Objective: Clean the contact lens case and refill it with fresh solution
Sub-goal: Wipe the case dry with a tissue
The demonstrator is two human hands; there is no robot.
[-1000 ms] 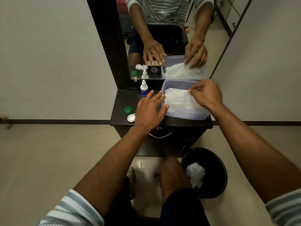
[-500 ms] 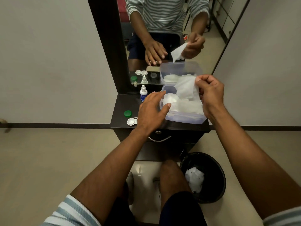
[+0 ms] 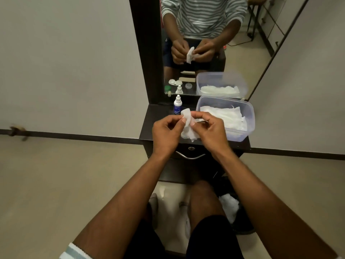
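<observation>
My left hand [image 3: 166,131] and my right hand [image 3: 211,131] pinch one white tissue [image 3: 188,126] between them, held above the front of the dark dresser top [image 3: 149,118]. The small solution bottle [image 3: 177,105], white with a blue label, stands upright just behind the tissue. My left hand hides the contact lens case on the dresser top. The mirror shows the white case's reflection [image 3: 173,82] and a green cap's reflection [image 3: 167,88].
A clear plastic box [image 3: 249,116] holding several white tissues sits at the right of the dresser top. A tall mirror [image 3: 205,75] rises behind it. A drawer handle [image 3: 190,157] is below my hands. A black bin [image 3: 242,230] with crumpled tissue stands on the floor by my right knee.
My right hand lifted a tissue out of the plastic box and carried it left. My left hand left the box's edge and took hold of the tissue too.
</observation>
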